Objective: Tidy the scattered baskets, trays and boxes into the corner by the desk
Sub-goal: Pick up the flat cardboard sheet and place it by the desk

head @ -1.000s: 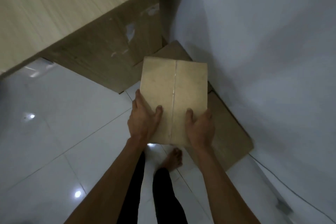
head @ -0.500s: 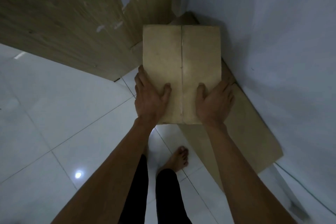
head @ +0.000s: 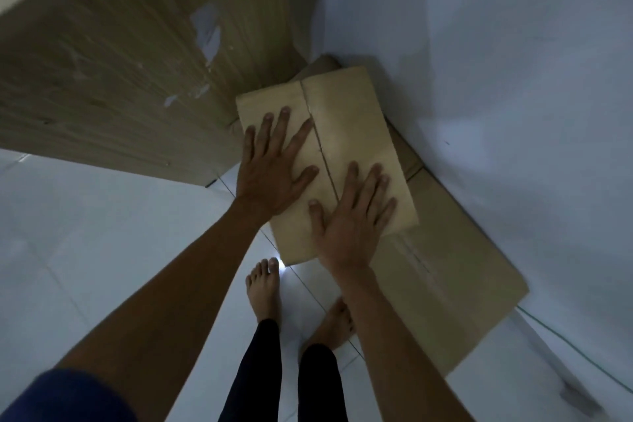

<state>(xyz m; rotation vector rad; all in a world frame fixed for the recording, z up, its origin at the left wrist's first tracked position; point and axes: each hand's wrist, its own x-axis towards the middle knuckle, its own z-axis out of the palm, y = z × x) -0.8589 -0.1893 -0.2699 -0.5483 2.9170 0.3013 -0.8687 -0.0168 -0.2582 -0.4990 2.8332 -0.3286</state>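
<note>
Head view: two flat hands settle a box in the corner.

Fingers [head: 270,134] lie straight and spread, grasping nothing. The left hand [head: 274,175] and right hand [head: 349,226] press on the closed brown cardboard box [head: 346,120], stacked on a larger brown cardboard piece [head: 455,277] between the wood-grain desk panel [head: 120,79] and the white wall [head: 496,79]. Its near corner seems to jut past the lower piece, so uneven pressure could tip it or slide it out.

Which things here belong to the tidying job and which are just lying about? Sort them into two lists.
Part of the job:
small cardboard box, with the left hand and right hand flat on top
larger cardboard piece beneath it, along the wall
desk side panel, marking the corner

Just lying about:
thin cable on the floor by the wall
</note>
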